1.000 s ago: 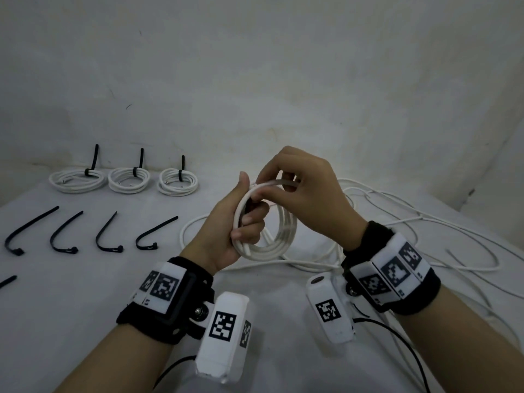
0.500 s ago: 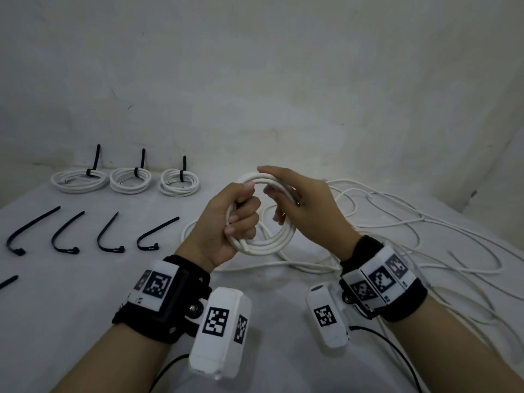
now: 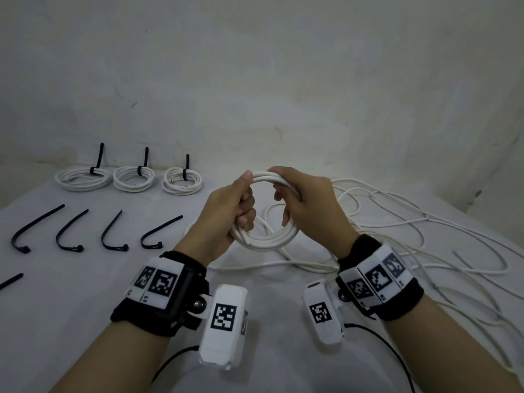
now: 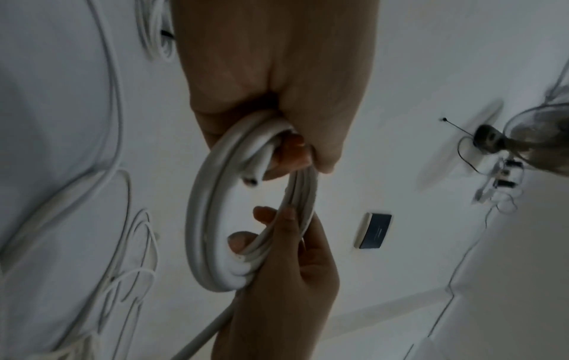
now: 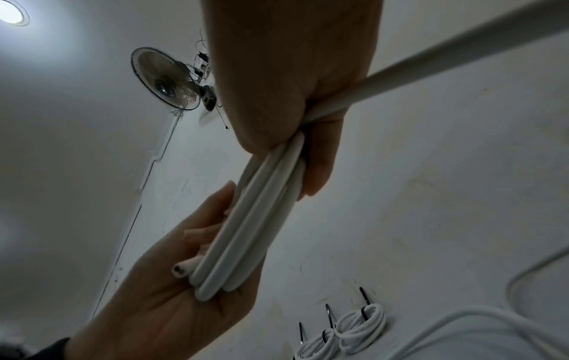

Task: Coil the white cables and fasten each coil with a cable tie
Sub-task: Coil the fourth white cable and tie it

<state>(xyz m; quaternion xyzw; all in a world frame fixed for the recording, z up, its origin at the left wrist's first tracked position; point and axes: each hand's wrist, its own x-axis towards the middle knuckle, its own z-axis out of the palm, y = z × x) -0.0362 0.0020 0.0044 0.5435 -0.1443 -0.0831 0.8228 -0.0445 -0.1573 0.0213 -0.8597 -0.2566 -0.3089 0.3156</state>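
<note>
Person is holding a half-wound coil (image 3: 266,239) of white cable above the table (image 3: 71,302), both hands on it. Left hand (image 3: 226,214) is gripping the coil's left side, fingers curled round the bundled turns, thumb lying along the top; a cut end is sticking out by those fingers. Right hand (image 3: 309,205) is wrapping its fingers round the right side, where the tail is running off toward the loose white cable (image 3: 397,222) sprawling on the table to the right.

Judging: cable looks light, smooth-jacketed, springy, so the turns are likely wanting to spring open. Best hold is a full wrap across all turns, with the tie beside that grip.

Three tied coils (image 3: 131,178) are lying at the back left; spare black cable ties (image 3: 113,234) in a row nearer.
</note>
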